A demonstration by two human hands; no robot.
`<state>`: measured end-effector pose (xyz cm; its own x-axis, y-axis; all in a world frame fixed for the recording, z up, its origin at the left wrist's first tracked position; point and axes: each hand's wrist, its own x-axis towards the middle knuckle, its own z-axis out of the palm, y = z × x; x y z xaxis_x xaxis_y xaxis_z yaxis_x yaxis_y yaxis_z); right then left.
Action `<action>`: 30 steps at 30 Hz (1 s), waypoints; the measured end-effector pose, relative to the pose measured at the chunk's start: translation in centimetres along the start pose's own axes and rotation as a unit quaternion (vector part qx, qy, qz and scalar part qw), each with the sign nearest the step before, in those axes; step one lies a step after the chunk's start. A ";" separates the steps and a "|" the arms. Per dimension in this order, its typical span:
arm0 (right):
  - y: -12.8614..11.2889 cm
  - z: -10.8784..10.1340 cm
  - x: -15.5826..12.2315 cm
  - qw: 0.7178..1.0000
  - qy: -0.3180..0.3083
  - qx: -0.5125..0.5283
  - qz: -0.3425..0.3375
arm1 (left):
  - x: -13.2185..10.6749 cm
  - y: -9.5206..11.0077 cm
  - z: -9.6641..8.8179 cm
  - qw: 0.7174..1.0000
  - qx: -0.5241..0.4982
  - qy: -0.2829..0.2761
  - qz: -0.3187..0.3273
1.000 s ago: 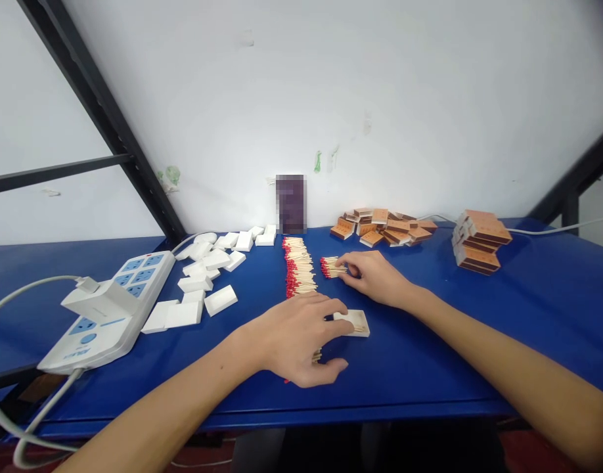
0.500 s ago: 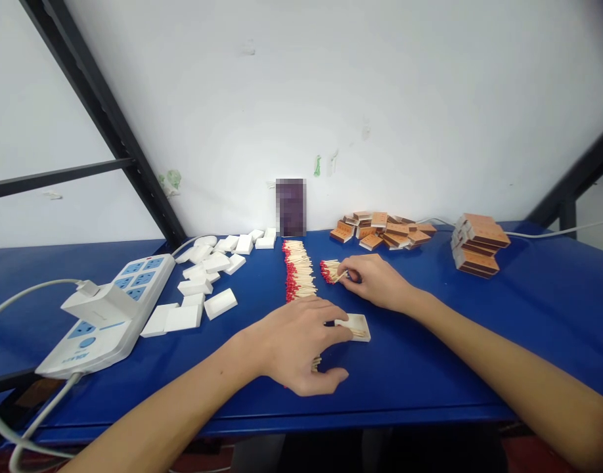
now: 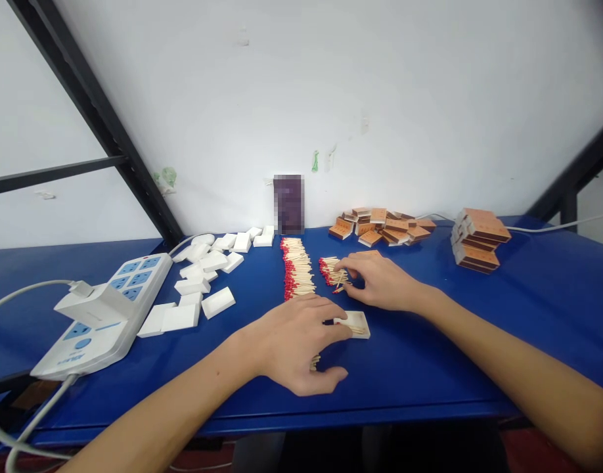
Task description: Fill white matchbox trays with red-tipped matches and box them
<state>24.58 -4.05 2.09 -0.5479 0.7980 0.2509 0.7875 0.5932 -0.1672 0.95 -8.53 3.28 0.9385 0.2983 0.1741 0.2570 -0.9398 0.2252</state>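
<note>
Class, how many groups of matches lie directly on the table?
2 visible: a row, partly hidden by the left hand, and a small pile at the right hand. The left hand may hide a break.

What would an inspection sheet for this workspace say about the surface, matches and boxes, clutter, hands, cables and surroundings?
Surface: blue tabletop.
Job's things: long row of matches, smaller match pile, open tray with a few matches inside.
Clutter: scattered white box pieces, heaped orange matchboxes, stacked matchboxes, power strip.
Hands: left hand over the row's near end, a finger at the tray, contact unclear; right hand with fingers at the smaller pile.
Cables: white cable at the power strip; another cable behind the stack.
Surroundings: marked white wall, black frame, pixelated dark rectangle.
</note>
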 end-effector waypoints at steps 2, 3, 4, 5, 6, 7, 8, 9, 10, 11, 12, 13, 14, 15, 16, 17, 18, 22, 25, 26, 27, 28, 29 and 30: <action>0.0 0.0 0.0 1.000 -0.002 -0.002 0.006 | 0.0 0.0 0.0 1.000 0.003 0.000 0.000; 0.0 -0.1 -0.1 1.000 -0.003 -0.003 0.007 | 0.0 0.0 -0.1 1.000 0.004 -0.001 0.000; 0.0 -0.1 -0.1 1.000 -0.005 -0.004 0.006 | 0.0 0.0 -0.1 1.000 0.005 -0.002 -0.001; 0.1 0.0 0.0 1.000 -0.006 -0.004 0.004 | 0.0 0.0 -0.1 1.000 0.006 -0.003 -0.001; 0.1 0.0 0.0 1.000 -0.008 -0.003 0.001 | 0.0 0.0 -0.1 1.000 0.007 -0.004 -0.002; 0.2 0.0 0.0 1.000 -0.009 -0.002 -0.002 | 0.0 0.0 -0.1 1.000 0.008 -0.004 -0.002; 0.2 0.0 0.0 1.000 -0.011 0.001 -0.005 | 0.0 0.0 -0.1 1.000 0.008 -0.004 -0.002; 0.3 0.1 0.0 1.000 -0.012 0.005 -0.008 | 0.0 0.0 -0.1 1.000 0.009 -0.004 -0.002; 0.3 0.1 0.1 1.000 -0.013 0.009 -0.011 | 0.1 0.0 -0.1 1.000 0.009 -0.004 -0.001; 0.3 0.1 0.1 1.000 -0.013 0.013 -0.014 | 0.1 0.0 0.0 1.000 0.010 -0.003 0.000; 0.3 0.2 0.1 1.000 -0.013 0.017 -0.017 | 0.1 0.0 0.0 1.000 0.010 -0.003 0.001; 0.3 0.2 0.1 1.000 -0.012 0.021 -0.019 | 0.1 0.0 0.0 1.000 0.010 -0.003 0.003; 0.3 0.2 0.0 0.999 -0.011 0.025 -0.020 | 0.1 0.0 0.0 1.000 0.010 -0.003 0.003; 0.3 0.2 0.0 0.999 -0.009 0.028 -0.021 | 0.1 0.0 0.0 1.000 0.010 -0.003 0.004; 0.3 0.2 0.0 0.999 -0.009 0.031 -0.022 | 0.1 0.0 -0.1 1.000 0.010 -0.002 0.005; 0.2 0.1 0.0 0.999 -0.009 0.035 -0.023 | 0.1 0.0 -0.1 1.000 0.010 -0.002 0.005; 0.2 0.1 0.0 0.999 -0.010 0.039 -0.024 | 0.1 0.0 -0.1 1.000 0.011 -0.001 0.006; -0.1 0.0 0.0 0.997 -0.026 0.061 -0.025 | 0.2 0.0 -0.1 1.000 0.014 0.000 0.007; -0.2 0.0 0.0 0.996 -0.036 0.081 -0.030 | 0.2 0.0 -0.1 1.000 0.016 -0.005 0.005; -0.1 0.0 0.0 0.995 -0.036 0.083 -0.030 | 0.2 0.1 -0.1 1.000 0.016 -0.006 0.005; -0.1 0.1 0.1 0.996 -0.035 0.082 -0.027 | 0.2 0.1 -0.2 1.000 0.015 -0.008 0.004; 0.0 0.2 0.1 0.996 -0.034 0.079 -0.023 | 0.2 0.1 -0.2 1.000 0.014 -0.009 0.004; 0.1 0.2 0.1 0.997 -0.034 0.074 -0.019 | 0.2 0.1 -0.2 1.000 0.014 -0.010 0.003; 0.2 0.3 0.1 0.997 -0.034 0.068 -0.015 | 0.2 0.1 -0.2 1.000 0.013 -0.011 0.003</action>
<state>24.57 -3.82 1.85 -0.5926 0.7818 0.1939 0.7268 0.6228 -0.2898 1.08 -8.55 3.56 0.9448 0.2894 0.1535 0.2574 -0.9457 0.1986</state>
